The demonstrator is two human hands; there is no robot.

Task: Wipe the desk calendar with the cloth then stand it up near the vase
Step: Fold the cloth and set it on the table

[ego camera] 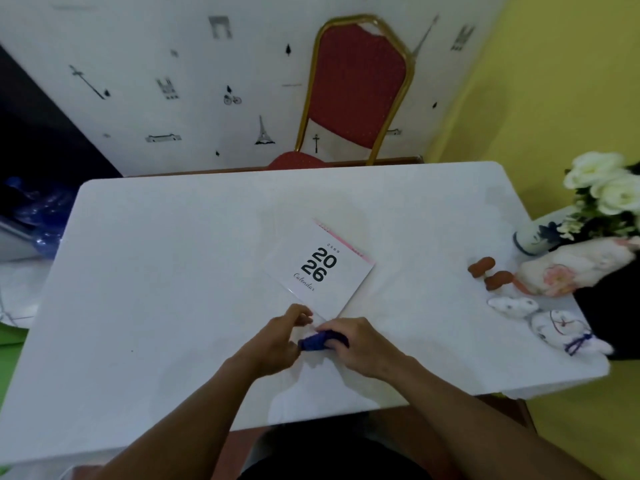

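White desk calendar (320, 268) with big black "2026" lettering and a pink strip along its far edge, sitting on a plain white table (166, 271), and the cloth (320, 341) is a deep blue. Over on the right there's a white vase (535, 237) with blue painted markings and white flowers (609, 188), plus two little reddish-brown pieces (490, 271). The far chair (356, 88) is red with a gold frame, the wall behind (156, 81) is white with small black landmark doodles, and the right wall (571, 81) is yellow.
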